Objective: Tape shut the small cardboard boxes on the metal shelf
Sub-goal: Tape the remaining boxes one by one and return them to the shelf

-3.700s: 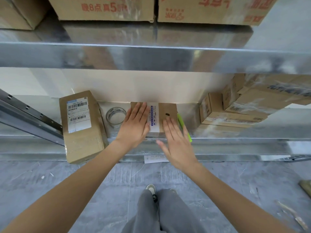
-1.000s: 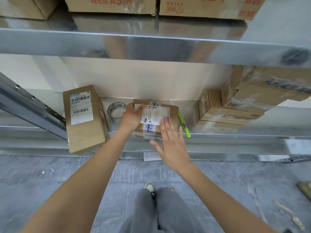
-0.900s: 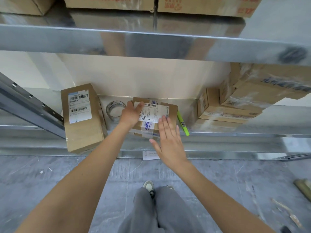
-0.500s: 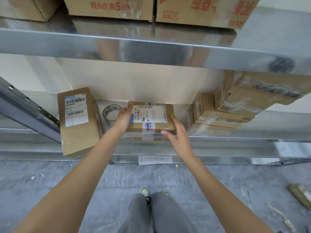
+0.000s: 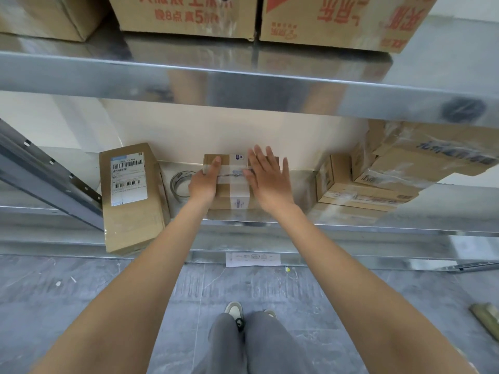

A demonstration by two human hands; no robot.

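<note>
A small cardboard box (image 5: 234,194) lies on the lower metal shelf (image 5: 351,225), against the back wall. Clear tape runs across its top seam and a strip crosses it front to back. My left hand (image 5: 203,183) grips the box's left end, thumb on top over the tape. My right hand (image 5: 268,179) lies flat on the right half of the top, fingers spread, and hides that part of the box. A roll of clear tape (image 5: 180,183) lies just left of my left hand.
A longer box with a barcode label (image 5: 131,195) sits at the left, overhanging the shelf edge. Taped boxes are stacked at the right (image 5: 361,184). The upper shelf beam (image 5: 243,79) hangs close above. A paper slip (image 5: 253,259) lies on the floor below.
The box has been turned so its taped seam faces up instead of the printed label. My right hand moved from the box's right side onto its top. The green marker is now hidden.
</note>
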